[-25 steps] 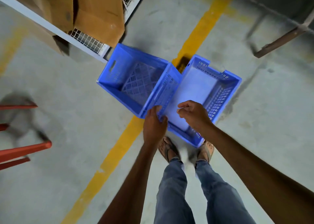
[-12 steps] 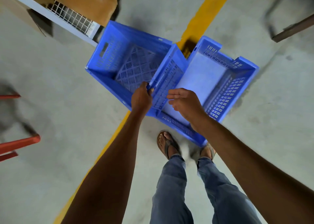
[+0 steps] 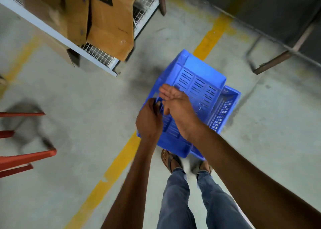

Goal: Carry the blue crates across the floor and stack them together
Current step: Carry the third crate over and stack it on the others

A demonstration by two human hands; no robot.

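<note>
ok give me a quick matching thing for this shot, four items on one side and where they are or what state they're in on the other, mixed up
Things:
1. upper blue crate
2. lower blue crate
3. cardboard boxes
4. yellow floor line

Places or states:
A. runs under the crates
B. tipped over the other crate, left hand on its edge
C. on the wire shelf
D. on the floor, mostly covered

Pairs: 1-B, 2-D, 3-C, 4-A

One crate [image 3: 198, 82] tilts over another crate [image 3: 225, 107] beneath.

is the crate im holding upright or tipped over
Tipped: the upper crate shows its slotted side wall upward, leaning over the lower crate.
</note>
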